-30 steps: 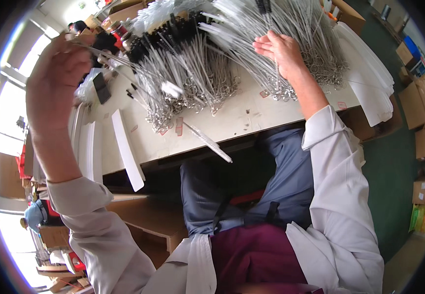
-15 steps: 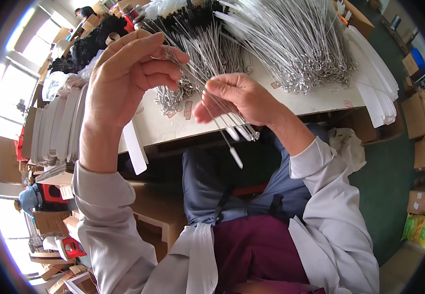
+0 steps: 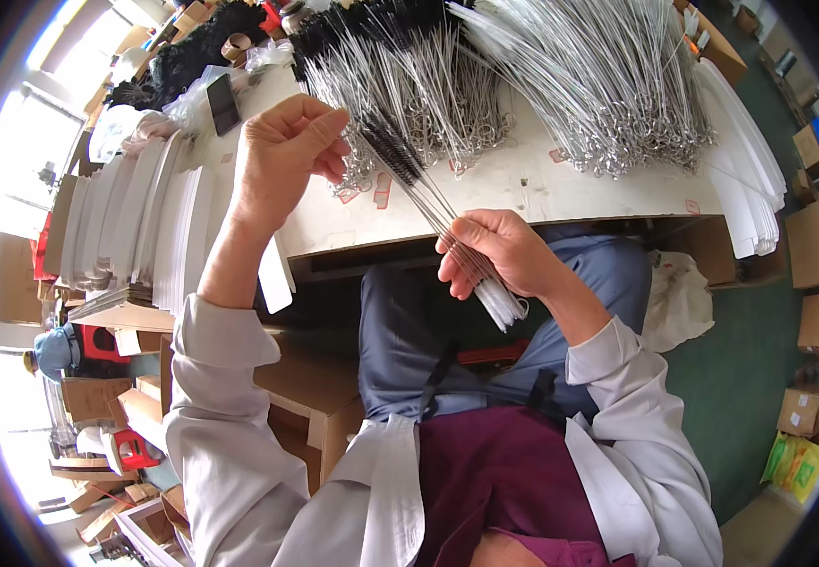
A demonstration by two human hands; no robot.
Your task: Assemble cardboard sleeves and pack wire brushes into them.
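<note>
My right hand [image 3: 499, 253] is closed around a bundle of thin wire brushes [image 3: 433, 206] held in front of the table edge. Black bristles show at the bundle's upper end, white bristles and a wire loop at its lower end. My left hand [image 3: 287, 156] is raised beside the upper end, thumb and forefinger pinched together; anything between them is too small to make out. Behind it lies a pile of black-bristled wire brushes [image 3: 409, 85], looped ends toward me. A larger pile of white-bristled wire brushes [image 3: 608, 94] lies to its right.
The pale table [image 3: 523, 194] ends just before my knees. White folded card strips stand stacked [image 3: 131, 217] at the left; more card strips [image 3: 745, 170] overhang the right edge. A dark phone [image 3: 223, 104] lies far left. A cardboard box [image 3: 310, 397] stands below.
My right hand has lowered the bundle, and its brushes now lie closer together. The left hand has moved down slightly right and pinched its fingers. The phone has come into view.
</note>
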